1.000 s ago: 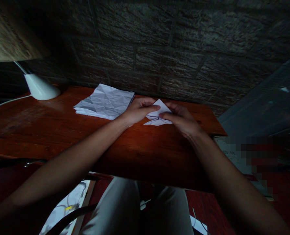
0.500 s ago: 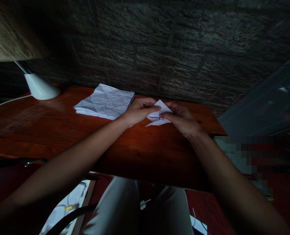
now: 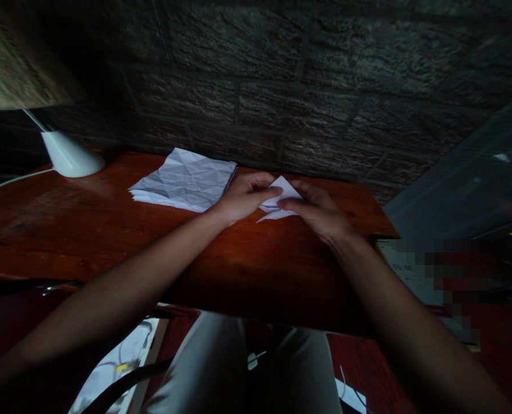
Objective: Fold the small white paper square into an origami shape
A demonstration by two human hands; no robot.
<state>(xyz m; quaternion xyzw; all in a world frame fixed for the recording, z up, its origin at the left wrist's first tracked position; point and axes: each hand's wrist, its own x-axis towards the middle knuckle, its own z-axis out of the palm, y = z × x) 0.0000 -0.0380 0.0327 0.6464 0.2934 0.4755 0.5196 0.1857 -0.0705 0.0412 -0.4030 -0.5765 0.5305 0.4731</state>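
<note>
Dark rough stone blocks make up the wall behind a reddish wooden tabletop [image 3: 109, 230], and the light is dim. Near the tabletop's far edge, toward its right corner, a small folded white paper piece [image 3: 277, 202] is pinched between both hands: the left hand [image 3: 243, 195], with a ring on one finger, grips its left side with thumb and fingers closed on it, and the right hand [image 3: 316, 210] grips its right side the same way, thumb on top. Just beside the left hand, along the far edge, lies a creased white sheet stack [image 3: 184, 179], flat on the wood. At the far left corner stands a white lamp base [image 3: 68, 153], well apart from the hands.
</note>
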